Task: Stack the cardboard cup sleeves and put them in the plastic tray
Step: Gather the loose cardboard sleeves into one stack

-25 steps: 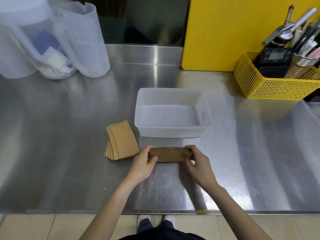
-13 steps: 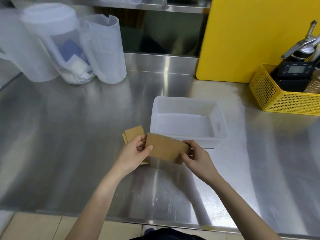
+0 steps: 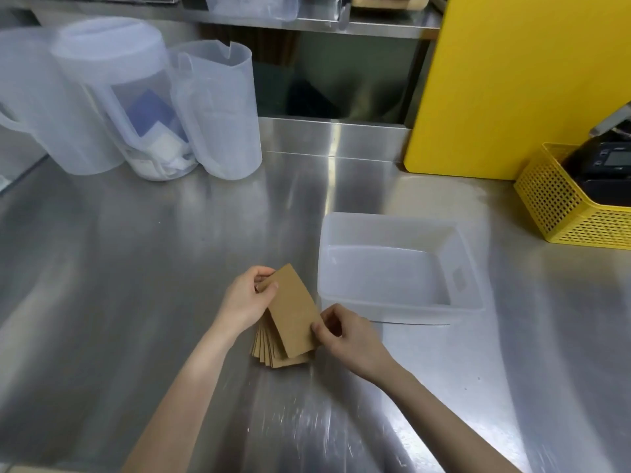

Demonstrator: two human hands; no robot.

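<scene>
A flat brown cardboard cup sleeve lies over a fanned stack of sleeves on the steel counter. My left hand pinches the sleeve's far left corner. My right hand pinches its near right edge. The top sleeve covers most of the stack, so only the stack's lower edges show. Just right of the sleeves stands the translucent plastic tray, with nothing inside it.
Three translucent plastic pitchers stand at the back left. A yellow board leans at the back right. A yellow mesh basket holding dark devices sits at the right edge. The steel counter spreads around.
Both hands carried the sleeve from in front of the tray leftward and laid it flat on the fanned stack. The camera view has shifted left and up.
</scene>
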